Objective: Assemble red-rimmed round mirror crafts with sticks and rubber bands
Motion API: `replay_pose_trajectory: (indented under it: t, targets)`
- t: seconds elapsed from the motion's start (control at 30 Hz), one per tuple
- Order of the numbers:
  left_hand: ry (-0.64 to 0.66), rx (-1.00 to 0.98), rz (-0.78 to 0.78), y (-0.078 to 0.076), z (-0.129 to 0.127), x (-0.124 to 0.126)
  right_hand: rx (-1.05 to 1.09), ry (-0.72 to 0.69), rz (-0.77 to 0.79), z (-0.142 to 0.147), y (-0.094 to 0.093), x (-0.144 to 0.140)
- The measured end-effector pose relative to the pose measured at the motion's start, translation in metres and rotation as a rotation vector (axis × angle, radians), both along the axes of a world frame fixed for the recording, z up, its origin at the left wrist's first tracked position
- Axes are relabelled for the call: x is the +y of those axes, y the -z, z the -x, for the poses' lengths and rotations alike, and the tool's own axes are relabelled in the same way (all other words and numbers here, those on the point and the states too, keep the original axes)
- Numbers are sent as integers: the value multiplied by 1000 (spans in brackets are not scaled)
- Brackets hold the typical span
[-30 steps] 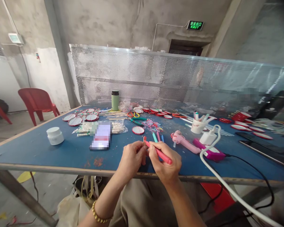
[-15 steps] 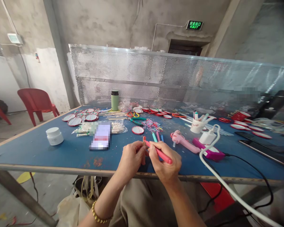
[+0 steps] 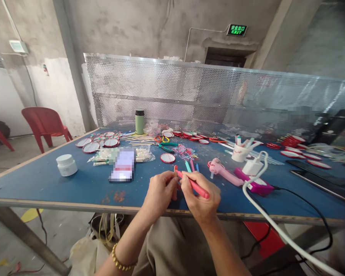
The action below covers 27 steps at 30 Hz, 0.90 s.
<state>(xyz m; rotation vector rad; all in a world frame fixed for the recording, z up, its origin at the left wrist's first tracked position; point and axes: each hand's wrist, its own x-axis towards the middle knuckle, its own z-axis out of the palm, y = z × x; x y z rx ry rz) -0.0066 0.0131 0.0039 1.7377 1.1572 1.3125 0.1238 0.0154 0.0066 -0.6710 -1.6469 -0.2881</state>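
My right hand is closed round a red-pink marker pen, its tip pointing left toward my left hand. Pinched in the fingers of that left hand is a small flat stick with a reddish upper end; the rest of it is hidden by the fingers. The pen's tip meets or nearly meets the stick; I cannot tell which. Just beyond my hands lie several coloured pens and a small round red-rimmed disc.
Left stand a white jar and a phone by bagged sticks. Behind are green-handled pliers, coloured bits and a green bottle. Right are a pink glue gun, a pen cup and a white cable.
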Motion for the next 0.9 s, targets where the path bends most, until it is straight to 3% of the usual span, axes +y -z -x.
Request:
replay_pose_trajectory:
  t: [0.9]
  targets:
    - [6, -20, 8, 2, -1, 0, -4, 16, -10, 1, 0, -1]
